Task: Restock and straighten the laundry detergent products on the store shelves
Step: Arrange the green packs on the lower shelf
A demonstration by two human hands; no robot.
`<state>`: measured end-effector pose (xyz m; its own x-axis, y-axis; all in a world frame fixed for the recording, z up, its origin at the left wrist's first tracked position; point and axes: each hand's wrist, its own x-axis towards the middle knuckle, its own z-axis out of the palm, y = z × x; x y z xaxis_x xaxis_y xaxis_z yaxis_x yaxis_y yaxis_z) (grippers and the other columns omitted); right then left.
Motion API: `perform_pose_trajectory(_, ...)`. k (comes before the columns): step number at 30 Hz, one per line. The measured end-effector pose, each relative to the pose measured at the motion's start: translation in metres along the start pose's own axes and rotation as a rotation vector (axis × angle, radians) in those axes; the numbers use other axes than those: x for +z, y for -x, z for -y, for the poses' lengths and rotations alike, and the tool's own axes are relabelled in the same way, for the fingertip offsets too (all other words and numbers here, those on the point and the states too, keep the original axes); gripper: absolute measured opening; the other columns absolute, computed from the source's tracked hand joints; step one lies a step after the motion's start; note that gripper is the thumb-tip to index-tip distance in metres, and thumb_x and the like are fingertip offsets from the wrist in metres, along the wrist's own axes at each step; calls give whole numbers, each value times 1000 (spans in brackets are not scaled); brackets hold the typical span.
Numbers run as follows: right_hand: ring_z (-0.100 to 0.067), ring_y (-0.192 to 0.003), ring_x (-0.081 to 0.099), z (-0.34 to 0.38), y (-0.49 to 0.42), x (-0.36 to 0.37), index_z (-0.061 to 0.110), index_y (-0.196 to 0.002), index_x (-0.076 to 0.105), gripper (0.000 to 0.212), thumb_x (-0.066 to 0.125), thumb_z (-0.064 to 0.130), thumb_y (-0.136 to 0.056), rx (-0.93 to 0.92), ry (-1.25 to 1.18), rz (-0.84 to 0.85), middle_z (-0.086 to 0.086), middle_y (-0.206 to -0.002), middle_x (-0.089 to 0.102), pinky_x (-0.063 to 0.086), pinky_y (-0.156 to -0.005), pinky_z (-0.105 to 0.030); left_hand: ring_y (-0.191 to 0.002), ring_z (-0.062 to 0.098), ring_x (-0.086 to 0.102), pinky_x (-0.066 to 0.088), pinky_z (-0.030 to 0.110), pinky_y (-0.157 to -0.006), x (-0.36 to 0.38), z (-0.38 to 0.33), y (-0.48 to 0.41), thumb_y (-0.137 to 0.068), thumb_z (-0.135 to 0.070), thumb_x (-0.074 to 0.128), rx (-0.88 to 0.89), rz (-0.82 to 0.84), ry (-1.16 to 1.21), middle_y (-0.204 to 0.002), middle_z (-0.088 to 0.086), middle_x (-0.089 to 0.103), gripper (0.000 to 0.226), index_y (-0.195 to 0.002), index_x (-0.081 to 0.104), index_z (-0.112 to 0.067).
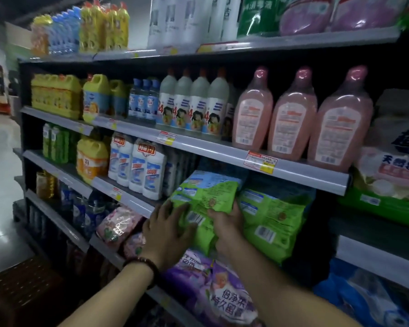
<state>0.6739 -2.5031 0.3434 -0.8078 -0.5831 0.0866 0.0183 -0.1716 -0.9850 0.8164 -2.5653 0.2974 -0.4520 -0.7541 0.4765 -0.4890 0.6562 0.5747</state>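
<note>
left hand (169, 224) presses straight fingers (177, 210) on green detergent bag (206, 194), right hand (227, 224) grips its lower edge; best slide it back upright, flush with neighbouring green bag (273, 218)

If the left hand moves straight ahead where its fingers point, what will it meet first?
The left hand lies flat on the green plastic detergent bag, so it would push that bag first, probably deeper into the grey metal shelf. What stands behind is dark and unclear.

Dim light falls on tall grey metal shelves (210, 149); a glossy pale floor (0, 161) gleams along the aisle at left.
</note>
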Motion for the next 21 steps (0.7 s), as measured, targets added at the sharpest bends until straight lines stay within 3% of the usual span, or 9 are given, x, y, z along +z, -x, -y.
perform_pose_trajectory(2, -26, -93, 75, 1, -18, 13, 33, -142, 63, 67, 73, -8, -89, -6, -47, -50, 0, -112, 77, 64, -76, -39, -161, 27, 5, 15, 49, -129, 9, -1, 2, -89, -79, 34, 66, 52, 29, -174, 7, 14, 71, -156, 30, -56)
perform_pose_trajectory(4, -27, -98, 76, 0, -32, 23, 40, -145, 59, 72, 73, -4, -91, -11, -46, -53, 1, -117, 78, 66, -84, -51, -159, 22, -18, 4, 46, -129, 17, 0, 1, -97, -70, 49, 111, 119, 62, -172, -2, -12, 69, -157, 16, -61)
perform_pose_trajectory(6, -28, -103, 76, 1, -46, 33, 48, -147, 54, 74, 75, 4, -92, -22, -34, -40, 5, -123, 76, 64, -88, -56, -157, 28, -28, 0, 48, -129, 22, 0, -11, -100, -62, 53, 109, 121, 108, -171, 3, -24, 72, -157, 10, -63)
perform_pose_trajectory(9, -29, -111, 72, -9, -88, 49, 45, -148, 52, 68, 76, 17, -90, -81, -2, -97, 2, -138, 68, 62, -95, -54, -157, 42, -23, 2, 52, -129, 38, 9, -45, -99, -64, 50, 112, 122, 93, -172, 17, -21, 75, -161, 8, -56)
perform_pose_trajectory(11, -32, -117, 70, -17, -100, 54, 38, -148, 53, 61, 71, 17, -93, -123, 117, -162, -5, -143, 64, 59, -101, -50, -157, 50, -11, 8, 55, -128, 50, 13, -66, -95, -70, 41, 106, 174, -94, -171, 26, -13, 81, -163, 1, -51)
perform_pose_trajectory(14, -35, -123, 67, -12, -72, 45, 20, -155, 43, 61, 60, 10, -97, -147, 360, -196, -12, -144, 65, 54, -104, -42, -157, 54, -1, 8, 60, -127, 72, 16, -78, -99, -63, 44, 92, 265, -339, -171, 29, -13, 85, -162, -12, -47)
perform_pose_trajectory(16, -36, -128, 65, -16, -66, 43, 14, -161, 32, 70, 60, 16, -96, -97, 429, -149, -15, -146, 63, 52, -106, -40, -156, 56, -3, 3, 61, -127, 79, 15, -85, -94, -65, 38, 84, 283, -355, -169, 30, -17, 88, -161, -15, -46)
perform_pose_trajectory(18, -36, -130, 63, -21, -67, 50, 18, -163, 25, 85, 59, 36, -86, -34, 431, -87, -14, -150, 60, 51, -110, -46, -156, 55, -7, 2, 61, -127, 79, 17, -95, -91, -62, 41, 64, 324, -312, -169, 28, -21, 91, -161, -16, -47)
perform_pose_trajectory(21, -37, -130, 63, -35, -57, 53, 18, -155, 35, 80, 50, 44, -81, 49, 392, 43, -13, -150, 60, 54, -108, -52, -158, 51, -8, 3, 64, -126, 73, 22, -101, -94, -49, 59, 50, 376, -281, -171, 21, -23, 98, -160, -14, -51)
